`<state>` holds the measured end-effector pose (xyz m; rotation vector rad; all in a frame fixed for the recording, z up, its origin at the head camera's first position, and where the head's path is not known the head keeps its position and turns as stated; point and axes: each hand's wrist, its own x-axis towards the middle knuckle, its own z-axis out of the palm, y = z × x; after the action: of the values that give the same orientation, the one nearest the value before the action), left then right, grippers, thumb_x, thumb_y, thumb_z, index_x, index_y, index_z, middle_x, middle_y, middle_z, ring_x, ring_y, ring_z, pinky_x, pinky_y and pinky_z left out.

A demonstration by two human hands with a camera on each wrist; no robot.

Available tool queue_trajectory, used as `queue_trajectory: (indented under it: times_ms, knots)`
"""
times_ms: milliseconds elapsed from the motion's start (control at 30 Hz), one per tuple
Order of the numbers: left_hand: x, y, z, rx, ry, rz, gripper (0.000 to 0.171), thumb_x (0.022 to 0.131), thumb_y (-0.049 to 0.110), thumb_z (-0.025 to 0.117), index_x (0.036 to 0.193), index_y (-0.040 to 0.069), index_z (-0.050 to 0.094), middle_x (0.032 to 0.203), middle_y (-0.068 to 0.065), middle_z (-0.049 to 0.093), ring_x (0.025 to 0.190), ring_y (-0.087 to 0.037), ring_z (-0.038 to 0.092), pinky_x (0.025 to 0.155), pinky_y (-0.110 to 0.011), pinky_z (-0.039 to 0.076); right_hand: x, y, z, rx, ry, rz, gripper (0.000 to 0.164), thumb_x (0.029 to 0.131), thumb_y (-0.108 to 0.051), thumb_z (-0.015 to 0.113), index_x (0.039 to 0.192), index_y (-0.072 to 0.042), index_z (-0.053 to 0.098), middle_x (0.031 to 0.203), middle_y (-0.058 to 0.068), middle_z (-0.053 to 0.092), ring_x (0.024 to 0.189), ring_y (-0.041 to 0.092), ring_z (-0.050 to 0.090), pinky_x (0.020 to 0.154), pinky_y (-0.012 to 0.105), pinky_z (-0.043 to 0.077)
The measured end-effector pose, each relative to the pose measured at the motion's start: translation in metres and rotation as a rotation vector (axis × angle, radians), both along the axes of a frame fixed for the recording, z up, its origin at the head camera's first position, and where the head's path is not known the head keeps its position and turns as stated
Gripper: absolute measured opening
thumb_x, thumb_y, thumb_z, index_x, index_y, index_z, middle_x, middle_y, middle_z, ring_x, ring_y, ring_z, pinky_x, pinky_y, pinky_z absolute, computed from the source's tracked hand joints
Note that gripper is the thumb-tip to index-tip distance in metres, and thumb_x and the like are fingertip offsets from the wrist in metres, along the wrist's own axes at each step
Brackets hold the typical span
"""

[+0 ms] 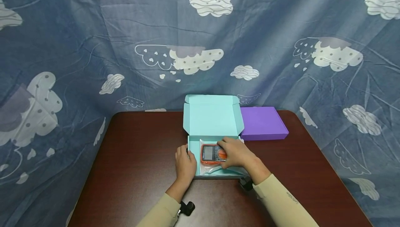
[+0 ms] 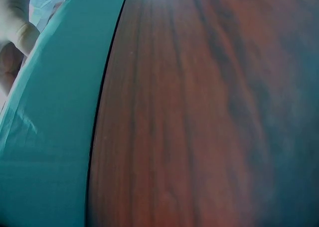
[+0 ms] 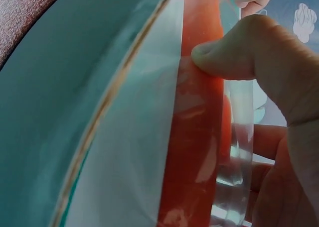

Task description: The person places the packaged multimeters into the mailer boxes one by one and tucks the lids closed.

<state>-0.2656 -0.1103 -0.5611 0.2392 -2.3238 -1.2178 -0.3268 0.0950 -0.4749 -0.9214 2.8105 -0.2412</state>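
An orange multimeter (image 1: 208, 153) with a grey screen and a round dial lies in a clear plastic bag (image 1: 206, 170) inside an open mint-green box (image 1: 191, 147). My right hand (image 1: 235, 153) grips the bagged multimeter across its dial end. In the right wrist view the thumb (image 3: 234, 53) presses the orange side (image 3: 192, 122) through the plastic, with other fingers on the far side. At the box's left wall rests my left hand (image 1: 185, 164), fingers along the edge and thumb at the rim. The left wrist view shows mostly the box's outer wall (image 2: 60, 102).
The box's lid (image 1: 214, 115) stands raised at the back. Beside it on the right lies a closed purple box (image 1: 264, 122). Both boxes are on a dark brown table (image 1: 140, 150), with a blue cloud-patterned cloth (image 1: 175, 18) hanging behind and at the sides.
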Motion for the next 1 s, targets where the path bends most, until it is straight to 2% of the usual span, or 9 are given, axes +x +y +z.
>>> queue_trajectory:
  times_ms: [633,1000]
  knots:
    - [-0.001,0.001,0.003,0.007,-0.01,0.007,0.026,0.096,0.001,0.058,0.12,-0.006,0.063,0.114,-0.021,0.061,0.1,-0.04,0.055,0.085,-0.054,0.045,-0.005,-0.022,-0.003,-0.003,0.014,0.055,0.079,0.059,-0.035,0.09,0.129,-0.009,0.065,0.098,-0.003,0.055,0.08,0.017,0.051,0.072,0.04,0.048]
    - [-0.001,0.001,0.0,-0.006,-0.003,0.005,0.026,0.095,0.0,0.057,0.12,-0.006,0.063,0.115,-0.02,0.061,0.1,-0.039,0.056,0.084,-0.054,0.046,-0.01,-0.037,-0.002,0.029,0.019,0.098,0.074,0.06,-0.036,0.09,0.125,-0.01,0.066,0.094,-0.004,0.051,0.077,0.015,0.049,0.068,0.036,0.046]
